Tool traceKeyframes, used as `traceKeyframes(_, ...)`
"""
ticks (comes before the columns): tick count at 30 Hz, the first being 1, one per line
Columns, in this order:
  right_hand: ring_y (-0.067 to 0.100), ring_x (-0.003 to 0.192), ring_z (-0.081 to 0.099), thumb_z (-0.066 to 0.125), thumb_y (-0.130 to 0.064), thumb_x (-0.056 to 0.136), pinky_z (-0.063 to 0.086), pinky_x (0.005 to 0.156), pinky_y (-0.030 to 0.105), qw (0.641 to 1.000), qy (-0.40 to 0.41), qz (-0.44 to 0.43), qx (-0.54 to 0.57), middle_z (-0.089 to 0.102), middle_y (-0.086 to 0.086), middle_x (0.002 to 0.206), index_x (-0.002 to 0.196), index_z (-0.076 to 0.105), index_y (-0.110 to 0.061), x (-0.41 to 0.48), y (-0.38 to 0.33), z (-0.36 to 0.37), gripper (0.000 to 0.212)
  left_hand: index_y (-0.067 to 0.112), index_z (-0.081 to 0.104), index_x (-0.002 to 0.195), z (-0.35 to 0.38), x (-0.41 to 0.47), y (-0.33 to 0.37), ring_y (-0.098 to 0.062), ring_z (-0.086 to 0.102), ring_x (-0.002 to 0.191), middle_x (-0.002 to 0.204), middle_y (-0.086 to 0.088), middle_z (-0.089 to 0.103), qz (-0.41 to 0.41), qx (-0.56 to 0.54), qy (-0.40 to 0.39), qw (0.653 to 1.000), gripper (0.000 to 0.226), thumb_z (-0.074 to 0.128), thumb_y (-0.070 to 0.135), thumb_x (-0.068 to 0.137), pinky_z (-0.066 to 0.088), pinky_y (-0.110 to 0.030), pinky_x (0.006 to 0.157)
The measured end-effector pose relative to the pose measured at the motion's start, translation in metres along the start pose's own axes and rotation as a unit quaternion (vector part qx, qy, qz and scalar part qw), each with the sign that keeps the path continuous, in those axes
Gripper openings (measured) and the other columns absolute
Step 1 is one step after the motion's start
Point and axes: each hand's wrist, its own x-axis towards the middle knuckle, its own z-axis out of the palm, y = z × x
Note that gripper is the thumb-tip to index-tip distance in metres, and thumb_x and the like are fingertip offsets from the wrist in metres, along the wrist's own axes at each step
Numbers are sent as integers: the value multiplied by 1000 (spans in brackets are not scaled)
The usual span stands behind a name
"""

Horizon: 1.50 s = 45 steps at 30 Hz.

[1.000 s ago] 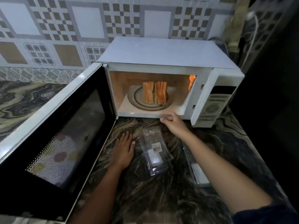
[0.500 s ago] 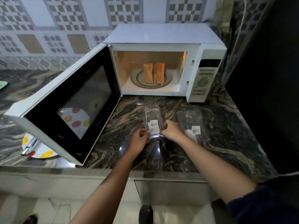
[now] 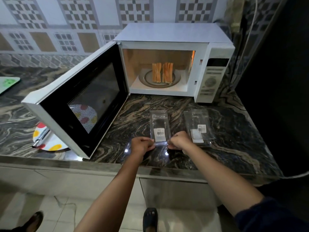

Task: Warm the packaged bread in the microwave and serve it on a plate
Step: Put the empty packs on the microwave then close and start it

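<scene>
The white microwave (image 3: 173, 33) stands at the back of the marble counter with its door (image 3: 80, 104) swung wide to the left. Inside, slices of bread (image 3: 162, 72) stand on edge on the glass turntable (image 3: 145, 80). An empty clear bread packet (image 3: 159, 126) with a barcode label lies on the counter in front. My left hand (image 3: 142, 145) and my right hand (image 3: 178, 140) each pinch a near corner of it. A second clear packet (image 3: 198, 128) lies just to the right. A white plate (image 3: 50, 139) with coloured dots sits behind the door at the left.
A metal utensil (image 3: 41, 137) rests on the dotted plate. A green-and-white board (image 3: 8, 83) lies at the far left. A dark tall surface (image 3: 275, 81) closes off the right side, with a white cable (image 3: 296, 175) along the counter's edge.
My right hand left the microwave's sill and my left hand lifted off the counter; both came back to the near end of the clear packet and gripped it. The view pulled back.
</scene>
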Motion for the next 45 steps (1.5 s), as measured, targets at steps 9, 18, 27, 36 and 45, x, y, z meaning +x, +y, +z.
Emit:
traceKeyframes(9,23,79,68,58,-15,89,58,71,32,977,60,-133,-155,69,12,92,84,63,-7,-14,27,-8,11,5,61,104,15,-24,-9,-24,59,96,101,-8,61,120,212,113,963,24,67,15,83,47,-34,87)
traceKeyframes(18,17,71,60,55,-15,88,48,63,31,881,254,-381,-121,64,4,79,84,62,-11,-67,36,-59,9,9,54,99,67,-84,1,-16,54,87,99,-8,56,312,177,49,932,9,52,15,93,42,-23,74)
traceKeyframes(27,28,113,51,50,-39,93,41,92,33,943,281,-162,-77,51,14,122,119,49,-4,-33,60,-116,44,5,57,89,114,-78,-15,-25,58,79,81,-9,58,101,235,-75,964,50,45,53,91,45,-36,70)
traceKeyframes(36,33,110,60,51,-17,95,48,90,35,979,94,-24,178,60,24,116,96,56,0,-9,65,-119,18,3,59,70,131,-54,-30,-25,64,68,64,-12,64,-18,53,-84,995,23,62,17,88,54,-40,86)
traceKeyframes(45,15,66,62,55,5,85,54,58,18,962,72,21,263,62,11,74,79,57,-1,0,66,-119,8,-12,56,85,123,-61,-18,-28,65,72,82,-23,63,-110,-71,-92,987,8,56,-4,87,56,-37,81)
